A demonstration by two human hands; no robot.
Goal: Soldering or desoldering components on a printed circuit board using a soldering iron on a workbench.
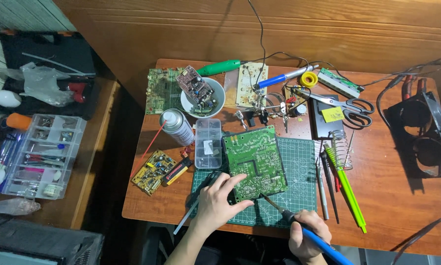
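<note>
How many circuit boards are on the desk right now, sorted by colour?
Green boards: 3, under the left hand at, far left, far right
Yellow boards: 1
Brown boards: 1, in the white bowl
Beige boards: 1
Total: 6

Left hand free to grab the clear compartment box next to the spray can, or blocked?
Probably yes. The left hand only rests on the green circuit board, holding nothing, and the clear compartment box lies just beyond it with nothing between.

Around the green gridded cutting mat (299,162) I counted five bare circuit boards, two blue-handled soldering irons, one white spray can (177,126), one pair of black-handled scissors (345,104).
</note>
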